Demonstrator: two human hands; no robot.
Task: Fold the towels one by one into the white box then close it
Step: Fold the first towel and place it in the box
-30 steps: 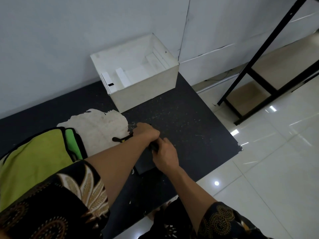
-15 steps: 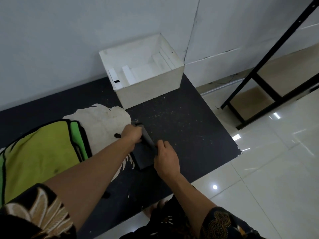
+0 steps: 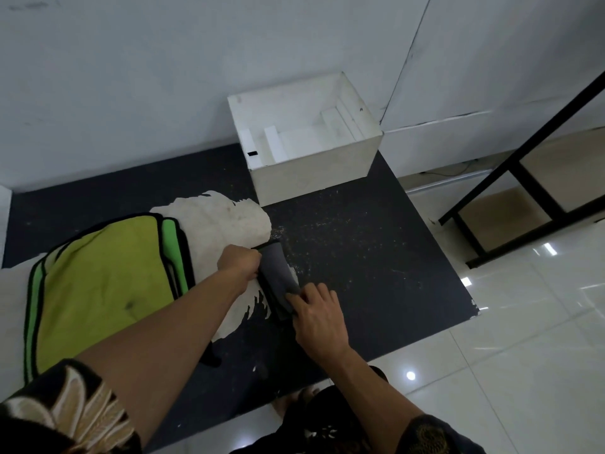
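Grey towel (image 3: 276, 273), gripped by left hand (image 3: 240, 262) and right hand (image 3: 319, 317) before the white box (image 3: 311, 172), is being folded; boxing is needed next.

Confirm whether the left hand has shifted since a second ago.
Yes. The left hand moved left: it was beyond the right edge of the table's pale patch, and now it sits over that patch.

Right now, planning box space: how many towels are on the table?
2: grey towel between left hand and right hand; yellow-green towel farther left, green edges beneath may hide another.
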